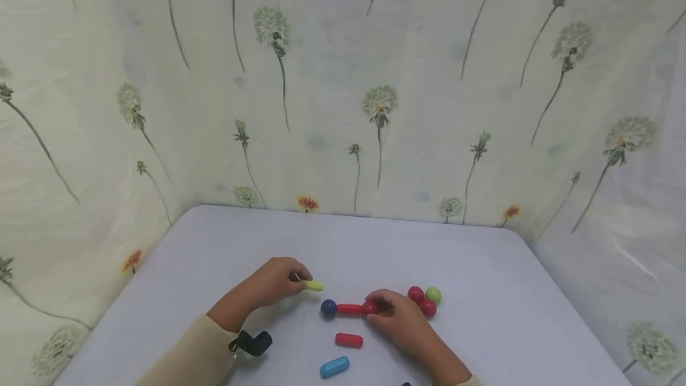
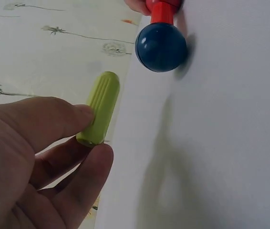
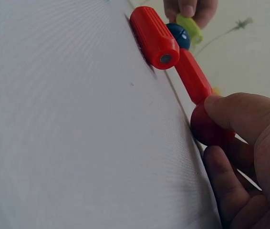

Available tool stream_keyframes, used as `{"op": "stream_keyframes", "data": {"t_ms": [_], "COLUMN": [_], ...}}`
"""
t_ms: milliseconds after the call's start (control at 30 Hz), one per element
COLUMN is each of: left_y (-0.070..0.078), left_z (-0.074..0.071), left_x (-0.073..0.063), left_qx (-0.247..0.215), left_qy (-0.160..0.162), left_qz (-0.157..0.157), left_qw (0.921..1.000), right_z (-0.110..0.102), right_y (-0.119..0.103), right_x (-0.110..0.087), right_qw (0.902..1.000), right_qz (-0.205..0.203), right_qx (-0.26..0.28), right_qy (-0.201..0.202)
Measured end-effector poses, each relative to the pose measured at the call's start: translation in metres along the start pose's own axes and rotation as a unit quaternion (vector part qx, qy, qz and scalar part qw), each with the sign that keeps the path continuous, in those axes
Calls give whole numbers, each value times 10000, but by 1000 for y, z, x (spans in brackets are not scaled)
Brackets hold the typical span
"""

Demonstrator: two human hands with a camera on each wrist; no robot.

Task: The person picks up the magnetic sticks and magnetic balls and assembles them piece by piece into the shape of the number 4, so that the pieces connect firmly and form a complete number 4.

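My left hand (image 1: 278, 280) pinches a yellow-green magnetic rod (image 2: 100, 109) between thumb and fingers, held above the table. To its right, a dark blue ball (image 1: 329, 308) is joined to one end of a red magnetic rod (image 1: 350, 309). At the other end of that rod sits a red ball (image 3: 210, 125), which my right hand (image 1: 399, 317) grips with thumb and fingertips. The yellow-green rod and the blue ball are apart in the left wrist view. Nearer me lies a loose red rod (image 1: 349, 340), its metal end showing in the right wrist view.
A blue rod (image 1: 334, 367) lies closest to the table's front. Right of my right hand, red balls (image 1: 415, 294) and a light green ball (image 1: 433, 296) sit clustered. The white table (image 1: 225, 231) meets a dandelion-patterned curtain (image 1: 332, 88) at the back and sides.
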State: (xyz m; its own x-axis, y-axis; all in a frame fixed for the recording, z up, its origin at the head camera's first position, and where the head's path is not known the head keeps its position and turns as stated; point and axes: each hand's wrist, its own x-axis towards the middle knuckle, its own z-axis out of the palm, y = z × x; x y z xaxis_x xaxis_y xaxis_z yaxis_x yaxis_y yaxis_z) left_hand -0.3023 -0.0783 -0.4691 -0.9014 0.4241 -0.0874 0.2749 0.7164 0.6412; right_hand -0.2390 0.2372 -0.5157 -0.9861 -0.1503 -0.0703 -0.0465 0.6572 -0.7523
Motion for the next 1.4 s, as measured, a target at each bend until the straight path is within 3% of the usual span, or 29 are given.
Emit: {"op": "stream_keyframes", "data": {"t_ms": [1100,1400], "left_y": [0,3], "left_z": [8,11], "left_x": [35,37], "left_qx": [-469,-464], "left_qy": [-515,-231], "left_qz": [87,-30], "left_qw": [9975,9987], "right_z": [-2,-2], "right_y": [-2,0], "right_x": [-2,-1], "right_qw": [9999,9998], "right_qz": [33,-22], "right_qx": [-144,-168], "right_qy": [67,53]}}
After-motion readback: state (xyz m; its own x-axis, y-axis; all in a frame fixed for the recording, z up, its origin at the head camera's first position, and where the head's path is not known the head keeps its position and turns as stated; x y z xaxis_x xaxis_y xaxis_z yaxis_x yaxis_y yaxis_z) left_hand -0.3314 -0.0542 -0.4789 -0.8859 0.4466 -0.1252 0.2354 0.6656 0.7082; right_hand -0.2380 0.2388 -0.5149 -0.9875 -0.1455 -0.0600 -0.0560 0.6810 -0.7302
